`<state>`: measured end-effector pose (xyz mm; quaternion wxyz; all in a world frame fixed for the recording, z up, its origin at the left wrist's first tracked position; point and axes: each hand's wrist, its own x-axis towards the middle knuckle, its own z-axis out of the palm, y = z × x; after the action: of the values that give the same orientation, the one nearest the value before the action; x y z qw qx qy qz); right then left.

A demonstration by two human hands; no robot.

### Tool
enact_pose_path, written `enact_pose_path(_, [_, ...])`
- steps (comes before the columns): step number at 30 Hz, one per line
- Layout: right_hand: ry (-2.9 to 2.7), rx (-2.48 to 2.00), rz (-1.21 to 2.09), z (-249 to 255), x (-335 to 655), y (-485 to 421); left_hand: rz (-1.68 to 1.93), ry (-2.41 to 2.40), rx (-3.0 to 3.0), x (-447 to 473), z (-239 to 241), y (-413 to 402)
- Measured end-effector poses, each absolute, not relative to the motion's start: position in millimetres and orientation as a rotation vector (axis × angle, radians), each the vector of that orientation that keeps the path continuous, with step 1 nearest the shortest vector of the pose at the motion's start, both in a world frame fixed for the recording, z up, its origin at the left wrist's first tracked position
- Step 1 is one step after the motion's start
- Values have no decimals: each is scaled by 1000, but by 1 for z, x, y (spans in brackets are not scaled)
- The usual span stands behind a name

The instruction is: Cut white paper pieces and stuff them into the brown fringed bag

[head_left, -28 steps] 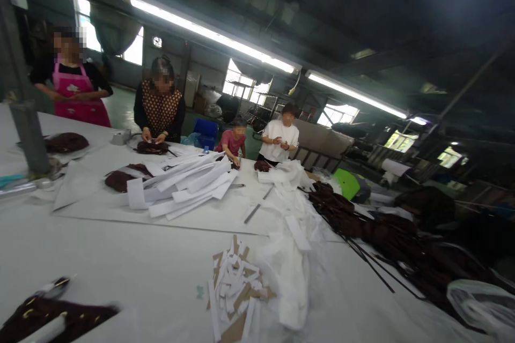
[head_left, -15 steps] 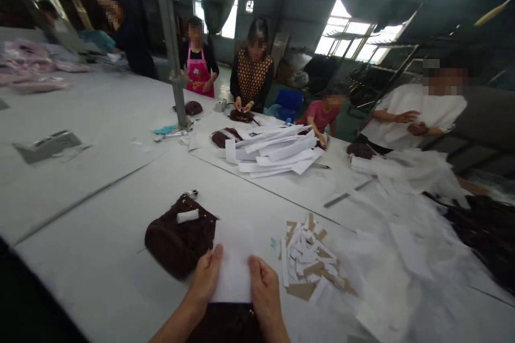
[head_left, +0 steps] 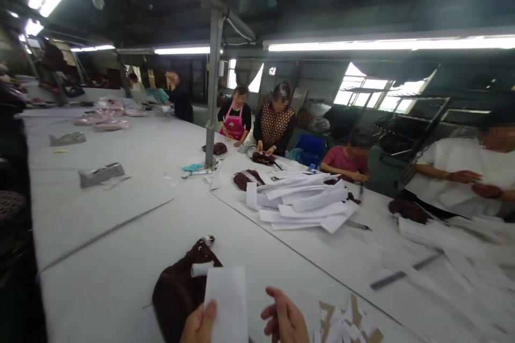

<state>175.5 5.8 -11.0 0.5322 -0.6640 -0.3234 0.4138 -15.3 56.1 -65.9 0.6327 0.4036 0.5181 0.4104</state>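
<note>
My left hand [head_left: 199,326] at the bottom edge pinches the lower left side of a white sheet [head_left: 226,303]. The sheet stands up from the table in front of me. My right hand [head_left: 285,319] hovers just right of the sheet, fingers curled and apart, touching nothing I can see. A dark brown bag [head_left: 177,292] with a small white roll [head_left: 201,268] on it lies on the white table [head_left: 120,278], directly left of and behind the sheet.
A pile of long white strips [head_left: 306,203] lies mid-table. Cut white and brown scraps [head_left: 341,324] sit at my right. A metal post [head_left: 212,86] rises from the table. Several people work along the far side, with brown bags before them. A ruler [head_left: 388,280] lies at right.
The view has tilted up and swung left. My right hand has come off the white sheet, which only my left hand holds now. The scraps pile has slid toward the bottom right.
</note>
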Motion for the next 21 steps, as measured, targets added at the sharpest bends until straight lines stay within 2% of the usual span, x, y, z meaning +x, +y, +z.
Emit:
enact_pose_path(4, [-831,-1585,913,22,196,58,986,1223,834,-51,-60,67])
enact_pose_path(8, [-881,-1618,907,27,190,123,1003,1292,802,-84,-67,93])
enact_pose_path(16, [-868,-1749,630,19,171,257,1077,1374,783,-145,-126,225])
enact_pose_path(21, [-948,-1944,477,-18,147,310,1028,1498,831,-177,-159,290])
